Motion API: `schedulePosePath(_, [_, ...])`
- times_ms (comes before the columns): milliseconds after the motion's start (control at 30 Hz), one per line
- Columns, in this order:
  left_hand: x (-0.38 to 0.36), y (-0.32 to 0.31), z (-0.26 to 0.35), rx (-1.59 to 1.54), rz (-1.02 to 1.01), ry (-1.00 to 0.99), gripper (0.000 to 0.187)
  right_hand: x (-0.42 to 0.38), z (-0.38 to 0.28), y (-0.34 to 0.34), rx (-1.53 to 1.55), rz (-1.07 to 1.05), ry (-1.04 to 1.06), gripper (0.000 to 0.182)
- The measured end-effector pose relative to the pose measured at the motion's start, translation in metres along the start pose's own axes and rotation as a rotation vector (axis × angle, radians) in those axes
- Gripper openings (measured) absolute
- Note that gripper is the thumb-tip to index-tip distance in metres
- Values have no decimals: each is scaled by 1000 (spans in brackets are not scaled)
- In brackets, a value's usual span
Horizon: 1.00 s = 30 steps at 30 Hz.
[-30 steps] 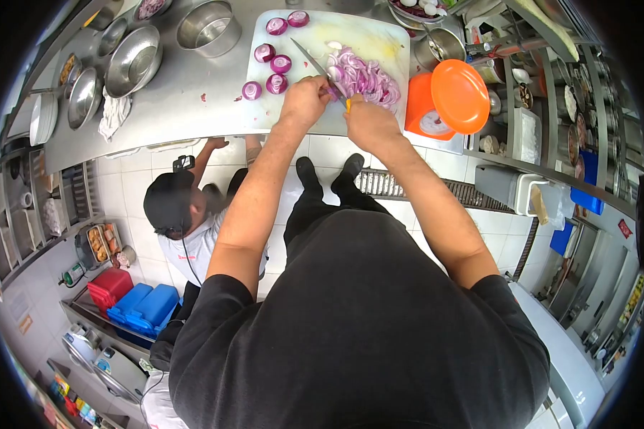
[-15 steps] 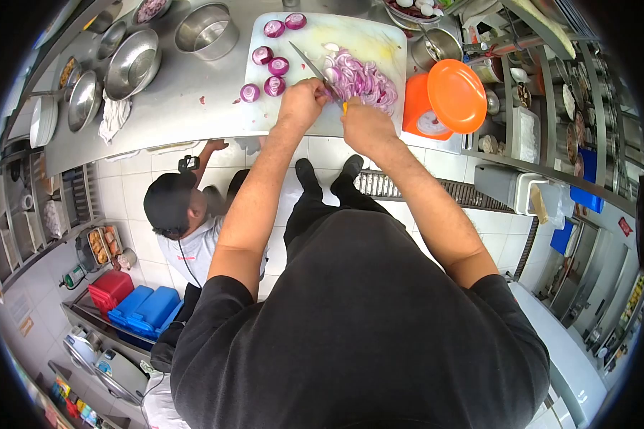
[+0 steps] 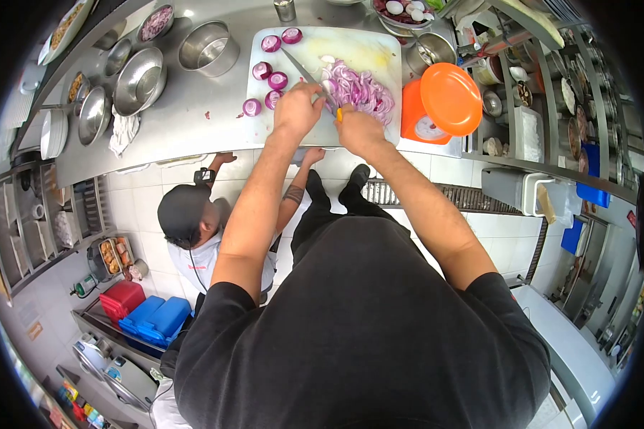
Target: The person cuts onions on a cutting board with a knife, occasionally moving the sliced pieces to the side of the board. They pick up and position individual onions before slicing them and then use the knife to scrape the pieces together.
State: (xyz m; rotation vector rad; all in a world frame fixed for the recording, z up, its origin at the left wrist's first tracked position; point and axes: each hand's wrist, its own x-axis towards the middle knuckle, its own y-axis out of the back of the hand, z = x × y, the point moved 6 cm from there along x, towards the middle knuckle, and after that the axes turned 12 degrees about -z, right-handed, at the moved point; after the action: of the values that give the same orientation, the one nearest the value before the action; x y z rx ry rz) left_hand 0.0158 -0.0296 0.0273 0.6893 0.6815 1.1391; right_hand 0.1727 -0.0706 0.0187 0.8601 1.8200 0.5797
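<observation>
My right hand [image 3: 360, 131] is closed around the yellow handle [image 3: 340, 114] of a knife [image 3: 302, 68], at the near edge of the white cutting board [image 3: 297, 48]. The blade points away and to the left, passing by my left hand [image 3: 298, 109]. That hand has its fingers bent down close to the blade; whatever is under them is hidden. A heap of sliced red onion [image 3: 358, 91] lies just beyond my right hand. Several peeled red onion halves [image 3: 277, 80] sit along the board's left side.
An orange kitchen scale [image 3: 451, 99] stands right of the board, a metal pot [image 3: 431, 51] behind it. Metal bowls [image 3: 140, 81] and a white cloth [image 3: 124, 131] are on the left. Below the counter, another person [image 3: 186, 218] crouches close to my left arm.
My left hand has drawn slightly away from the knife handle, and more of the blade's flat shows. The crouching person has shifted, with both arms now visible. The whole view has moved a little.
</observation>
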Motion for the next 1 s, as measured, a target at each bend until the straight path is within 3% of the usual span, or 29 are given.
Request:
schedulePosePath(100, [18, 28, 31, 113, 132, -101, 32, 0, 0, -3, 15, 1, -4, 43])
schedulePosePath(200, [51, 24, 50, 400, -67, -55, 38, 3, 2, -5, 14, 1, -3, 43])
schedulePosePath(333, [90, -10, 36, 550, -568, 146, 52, 5, 4, -7, 15, 10, -3, 43])
schedulePosePath(467, [98, -5, 41, 510, -614, 115, 51, 4, 4, -7, 24, 1, -2, 44])
schedulePosePath(567, [100, 0, 38, 456, -596, 97, 55, 8, 8, -9, 33, 2, 5, 45])
schedulePosePath(667, [88, 28, 36, 191, -332, 76, 57, -3, 7, 1, 78, -23, -17, 42])
schedulePosePath(767, [72, 37, 11, -287, -112, 27, 52, -9, 17, 9, 57, 6, 13, 41])
schedulePosePath(867, [29, 7, -6, -384, 85, -73, 45, -9, 20, 13, 45, 36, 17, 39])
schedulePosePath(1000, [-21, -29, -6, 72, 121, -63, 45, -5, 17, 16, 12, 78, 32, 42])
